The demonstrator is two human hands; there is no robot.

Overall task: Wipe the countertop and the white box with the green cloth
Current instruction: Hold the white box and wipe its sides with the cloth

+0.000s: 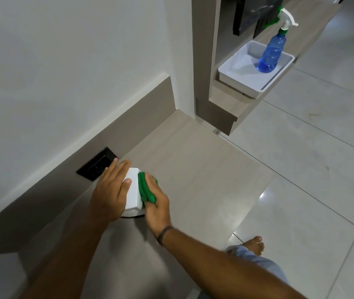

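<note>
A home interior: wood-look countertop [193, 169] with wall socket [97, 164], glossy tiled floor [301, 169], bare foot [256, 244], spray bottle [272, 50] in tray [236, 76].

Bare countertop [193, 169] stretches from the box [133, 190] toward one and three o'clock, up to its edge. At eleven o'clock the wall [64, 72] and a black socket [97, 164] close in; at one o'clock a cabinet panel [215, 119] blocks.
</note>
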